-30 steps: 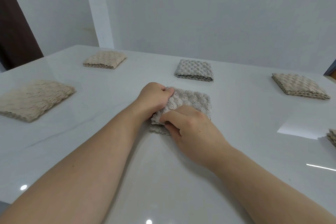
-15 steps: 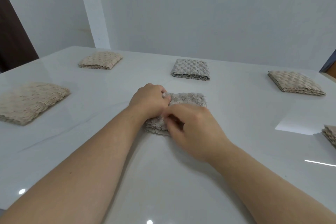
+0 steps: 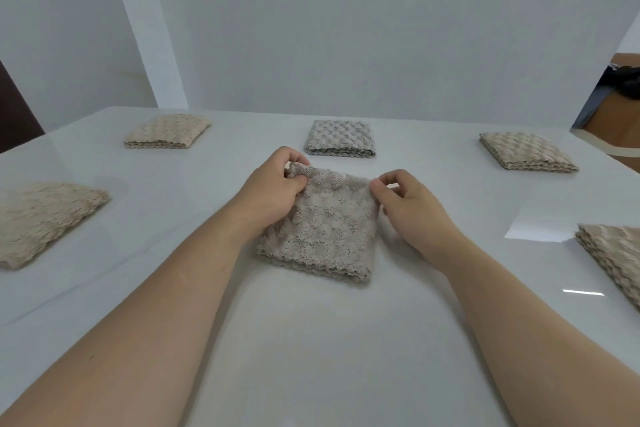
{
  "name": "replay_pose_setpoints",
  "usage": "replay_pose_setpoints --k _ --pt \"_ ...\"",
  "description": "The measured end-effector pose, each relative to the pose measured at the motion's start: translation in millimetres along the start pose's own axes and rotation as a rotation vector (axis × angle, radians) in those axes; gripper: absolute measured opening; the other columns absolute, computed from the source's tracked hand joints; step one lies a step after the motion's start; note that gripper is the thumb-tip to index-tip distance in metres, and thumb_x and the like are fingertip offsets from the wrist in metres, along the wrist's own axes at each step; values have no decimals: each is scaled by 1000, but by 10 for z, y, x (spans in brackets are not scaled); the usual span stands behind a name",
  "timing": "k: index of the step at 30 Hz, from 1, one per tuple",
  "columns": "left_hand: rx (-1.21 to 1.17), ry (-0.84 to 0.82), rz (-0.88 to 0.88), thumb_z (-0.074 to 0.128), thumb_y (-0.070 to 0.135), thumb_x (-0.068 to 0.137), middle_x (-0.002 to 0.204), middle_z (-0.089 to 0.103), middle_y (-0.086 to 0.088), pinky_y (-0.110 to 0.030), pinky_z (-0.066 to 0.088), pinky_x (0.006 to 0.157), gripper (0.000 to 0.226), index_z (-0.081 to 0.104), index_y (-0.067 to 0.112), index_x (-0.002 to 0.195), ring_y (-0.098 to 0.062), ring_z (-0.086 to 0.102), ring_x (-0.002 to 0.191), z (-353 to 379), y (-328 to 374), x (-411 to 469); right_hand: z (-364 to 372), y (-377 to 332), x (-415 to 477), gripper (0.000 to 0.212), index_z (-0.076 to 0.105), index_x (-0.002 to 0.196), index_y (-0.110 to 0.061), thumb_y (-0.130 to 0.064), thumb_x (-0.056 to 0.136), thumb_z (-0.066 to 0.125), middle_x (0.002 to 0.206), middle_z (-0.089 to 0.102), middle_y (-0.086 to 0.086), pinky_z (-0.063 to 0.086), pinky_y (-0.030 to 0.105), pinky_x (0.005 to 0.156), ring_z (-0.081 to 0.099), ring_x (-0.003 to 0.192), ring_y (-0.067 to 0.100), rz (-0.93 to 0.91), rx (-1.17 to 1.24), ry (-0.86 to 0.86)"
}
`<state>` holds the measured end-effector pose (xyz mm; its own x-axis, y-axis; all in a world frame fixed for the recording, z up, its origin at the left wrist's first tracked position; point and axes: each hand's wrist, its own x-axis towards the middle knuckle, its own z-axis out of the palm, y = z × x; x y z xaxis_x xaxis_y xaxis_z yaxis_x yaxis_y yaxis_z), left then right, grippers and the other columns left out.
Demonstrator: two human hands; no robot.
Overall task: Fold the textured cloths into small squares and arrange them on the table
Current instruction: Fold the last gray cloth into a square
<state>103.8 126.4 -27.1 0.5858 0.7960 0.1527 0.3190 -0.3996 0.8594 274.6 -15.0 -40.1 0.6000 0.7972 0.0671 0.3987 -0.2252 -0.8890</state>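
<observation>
A grey-beige textured cloth (image 3: 325, 229), folded into a square, lies on the white table (image 3: 311, 340) in front of me. My left hand (image 3: 273, 194) pinches its far left corner, which is bunched up between thumb and fingers. My right hand (image 3: 412, 208) pinches the far right corner at the cloth's edge. Five more folded cloths lie around: beige at the far left (image 3: 168, 132), grey at the far middle (image 3: 341, 137), tan at the far right (image 3: 526, 151), cream at the near left (image 3: 41, 218) and tan at the right edge (image 3: 616, 253).
A white wall rises just behind the table's far edge. A dark door frame (image 3: 14, 111) stands at the left. Brown furniture with a dark object (image 3: 620, 104) shows at the right.
Both hands moved apart from the middle of the cloth to its far corners. The cloth now lies flatter and spread as a square.
</observation>
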Motion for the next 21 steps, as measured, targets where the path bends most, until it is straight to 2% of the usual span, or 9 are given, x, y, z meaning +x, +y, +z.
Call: replay_pose_setpoints --k 1,3,6,9,11,13,14,18,21 --pt "-68 3 5 53 10 101 84 56 -4 -32 40 64 22 59 30 108 -19 52 69 -4 26 -12 -29 1 2 20 61 102 -28 -47 101 54 91 70 -4 46 22 64 62 75 12 -10 48 -27" --pt "-169 -3 8 53 4 98 90 56 -8 -40 45 70 30 62 32 102 -23 56 74 -6 69 -33 -92 8 -11 23 62 99 -26 -48 100 55 90 69 -3 44 26 71 62 75 10 -38 102 -97" --pt "-201 4 12 54 8 91 96 61 -11 -56 52 84 30 65 35 95 -26 59 83 -1 100 -36 -166 7 -31 28 66 97 -21 -47 100 57 85 67 -6 42 25 75 61 74 9 -73 161 -171" --pt "-229 10 5 56 28 92 99 67 -2 -46 50 89 11 67 32 94 -22 62 92 27 115 -52 -161 5 -48 30 67 92 -16 -44 98 61 80 67 -4 41 20 65 57 67 7 -89 194 -194" --pt "-171 27 15 52 38 101 102 68 6 -35 47 89 17 67 30 97 -15 62 96 50 84 -43 -131 15 -43 32 67 87 -17 -47 97 63 80 66 -2 43 22 70 58 71 8 -95 165 -187" --pt "-46 85 60 50 35 104 97 65 9 -24 44 79 17 65 28 98 -8 59 90 73 35 -17 -106 41 -29 37 67 82 -19 -54 93 65 80 66 -2 44 30 77 58 74 10 -92 139 -182" --pt "8 123 72 51 33 104 94 64 10 -22 42 75 16 64 26 99 -7 57 86 86 18 -9 -96 45 -26 39 66 80 -19 -57 92 65 77 66 -2 44 32 75 57 70 11 -80 126 -170" --pt "97 220 63 55 26 103 88 62 7 -24 40 66 10 62 21 99 -10 56 76 164 -37 22 -73 26 13 46 52 71 -18 -57 93 63 50 53 -6 35 25 51 47 43 14 4 13 -59" --pt "152 244 43 53 24 104 85 60 7 -18 38 62 7 59 21 101 -8 54 72 209 -44 12 -44 32 44 45 51 74 -18 -57 93 63 57 59 -2 39 27 54 54 48 15 -12 -53 -12"
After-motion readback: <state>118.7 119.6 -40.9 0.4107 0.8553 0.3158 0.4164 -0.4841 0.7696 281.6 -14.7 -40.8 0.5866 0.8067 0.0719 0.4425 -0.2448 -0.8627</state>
